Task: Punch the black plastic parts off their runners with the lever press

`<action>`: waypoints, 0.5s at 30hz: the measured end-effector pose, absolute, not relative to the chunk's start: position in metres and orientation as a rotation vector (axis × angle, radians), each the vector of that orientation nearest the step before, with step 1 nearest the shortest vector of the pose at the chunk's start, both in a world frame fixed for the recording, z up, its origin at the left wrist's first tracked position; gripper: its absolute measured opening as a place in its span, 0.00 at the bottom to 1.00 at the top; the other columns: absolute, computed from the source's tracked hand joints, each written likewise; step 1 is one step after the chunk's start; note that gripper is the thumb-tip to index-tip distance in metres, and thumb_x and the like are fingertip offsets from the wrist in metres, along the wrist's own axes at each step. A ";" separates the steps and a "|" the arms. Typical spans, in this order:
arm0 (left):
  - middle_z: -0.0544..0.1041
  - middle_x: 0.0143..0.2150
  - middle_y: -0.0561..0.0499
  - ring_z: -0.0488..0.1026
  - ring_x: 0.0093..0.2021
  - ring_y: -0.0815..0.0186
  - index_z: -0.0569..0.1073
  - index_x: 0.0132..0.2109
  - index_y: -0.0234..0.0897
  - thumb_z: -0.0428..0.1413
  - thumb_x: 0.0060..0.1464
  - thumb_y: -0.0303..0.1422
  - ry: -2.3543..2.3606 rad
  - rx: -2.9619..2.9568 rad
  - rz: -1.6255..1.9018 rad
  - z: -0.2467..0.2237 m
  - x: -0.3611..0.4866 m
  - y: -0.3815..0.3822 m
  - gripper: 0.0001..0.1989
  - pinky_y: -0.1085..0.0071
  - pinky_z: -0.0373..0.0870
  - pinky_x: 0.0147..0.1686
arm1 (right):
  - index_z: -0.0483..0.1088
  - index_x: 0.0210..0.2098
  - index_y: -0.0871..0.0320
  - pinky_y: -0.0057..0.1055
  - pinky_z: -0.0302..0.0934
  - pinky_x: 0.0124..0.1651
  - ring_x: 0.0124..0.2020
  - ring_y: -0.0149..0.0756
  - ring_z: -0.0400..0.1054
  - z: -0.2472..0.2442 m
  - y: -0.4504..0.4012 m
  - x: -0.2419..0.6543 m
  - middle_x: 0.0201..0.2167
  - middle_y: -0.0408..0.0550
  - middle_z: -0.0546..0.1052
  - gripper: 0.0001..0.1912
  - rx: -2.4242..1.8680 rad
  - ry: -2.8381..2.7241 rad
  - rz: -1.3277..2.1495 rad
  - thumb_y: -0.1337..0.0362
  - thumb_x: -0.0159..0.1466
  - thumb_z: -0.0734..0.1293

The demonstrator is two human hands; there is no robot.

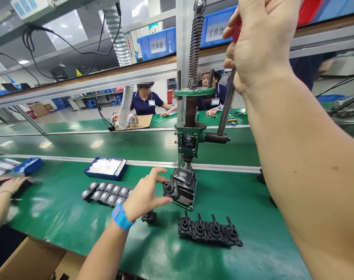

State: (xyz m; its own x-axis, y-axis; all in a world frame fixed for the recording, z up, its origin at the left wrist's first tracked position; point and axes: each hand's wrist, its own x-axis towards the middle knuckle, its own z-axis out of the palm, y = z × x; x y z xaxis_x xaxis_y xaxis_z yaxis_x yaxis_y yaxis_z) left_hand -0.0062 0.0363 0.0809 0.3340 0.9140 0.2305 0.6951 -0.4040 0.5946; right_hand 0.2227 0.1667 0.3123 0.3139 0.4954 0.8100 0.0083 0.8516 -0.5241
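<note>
My left hand (142,199), with a blue wristband, pinches a black plastic housing (170,189) between thumb and fingers, just left of the press base. My right hand (261,39) is raised at the upper right, its fingers wrapped round the red grip of the press lever (227,103). Between them stands the green hand press (189,136), its ram above a metal block fixture (184,177). A row of several black housings (207,229) with stems up lies in front of the press. Another black housing (148,216) sits partly behind my left wrist.
Several black housings with white inserts (107,192) lie in rows at left, near a blue tray (105,169) of white parts. A co-worker's hand (9,186) rests at far left. Two people sit across the bench. Blue bins (157,42) stand on the overhead shelf.
</note>
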 end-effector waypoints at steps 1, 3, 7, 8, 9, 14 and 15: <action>0.79 0.49 0.48 0.78 0.49 0.55 0.57 0.57 0.44 0.68 0.46 0.34 1.389 2.213 0.777 0.090 0.001 0.050 0.36 0.62 0.71 0.47 | 0.59 0.22 0.56 0.26 0.40 0.16 0.16 0.23 0.53 0.312 0.166 0.223 0.20 0.43 0.66 0.19 -0.479 -1.220 0.336 0.68 0.71 0.58; 0.80 0.46 0.48 0.78 0.49 0.55 0.58 0.56 0.42 0.70 0.43 0.33 1.350 2.209 0.762 0.100 0.017 0.077 0.38 0.63 0.72 0.46 | 0.59 0.22 0.57 0.26 0.40 0.16 0.17 0.23 0.53 0.312 0.166 0.222 0.20 0.44 0.66 0.19 -0.487 -1.216 0.339 0.68 0.71 0.58; 0.81 0.46 0.43 0.79 0.47 0.52 0.59 0.55 0.39 0.73 0.37 0.36 1.339 2.204 0.710 0.100 0.039 0.113 0.41 0.63 0.74 0.43 | 0.58 0.22 0.57 0.27 0.36 0.14 0.16 0.23 0.51 0.315 0.170 0.222 0.20 0.43 0.66 0.19 -0.525 -1.209 0.346 0.68 0.71 0.57; 0.81 0.46 0.42 0.79 0.47 0.52 0.60 0.55 0.38 0.73 0.36 0.36 1.337 2.206 0.704 0.098 0.041 0.117 0.42 0.64 0.74 0.42 | 0.58 0.22 0.56 0.27 0.36 0.13 0.16 0.24 0.51 0.316 0.171 0.222 0.20 0.43 0.65 0.19 -0.532 -1.209 0.345 0.68 0.71 0.57; 0.81 0.46 0.42 0.79 0.46 0.52 0.60 0.54 0.37 0.74 0.35 0.37 1.333 2.211 0.699 0.097 0.043 0.120 0.42 0.64 0.74 0.41 | 0.58 0.22 0.56 0.28 0.36 0.13 0.17 0.24 0.52 0.316 0.170 0.222 0.20 0.43 0.65 0.20 -0.529 -1.210 0.340 0.68 0.71 0.57; 0.81 0.46 0.41 0.79 0.45 0.51 0.61 0.54 0.37 0.74 0.33 0.39 1.312 2.250 0.692 0.093 0.039 0.126 0.43 0.63 0.75 0.41 | 0.61 0.24 0.54 0.31 0.45 0.17 0.19 0.28 0.55 0.296 0.127 0.216 0.22 0.45 0.65 0.16 -0.340 -1.275 0.196 0.66 0.70 0.59; 0.81 0.46 0.40 0.79 0.45 0.50 0.61 0.54 0.36 0.74 0.33 0.39 1.303 2.259 0.698 0.092 0.039 0.126 0.44 0.63 0.75 0.41 | 0.63 0.24 0.53 0.32 0.48 0.18 0.20 0.28 0.56 0.286 0.111 0.214 0.23 0.45 0.65 0.15 -0.311 -1.285 0.146 0.64 0.69 0.61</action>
State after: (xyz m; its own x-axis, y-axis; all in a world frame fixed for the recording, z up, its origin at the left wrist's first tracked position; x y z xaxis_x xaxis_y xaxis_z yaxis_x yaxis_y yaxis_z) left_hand 0.0386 0.1261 0.0920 0.4293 0.8794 0.2056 0.6583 -0.4606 0.5954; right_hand 0.2135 0.1111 0.2861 0.2801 0.2785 0.9187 0.0655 0.9492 -0.3077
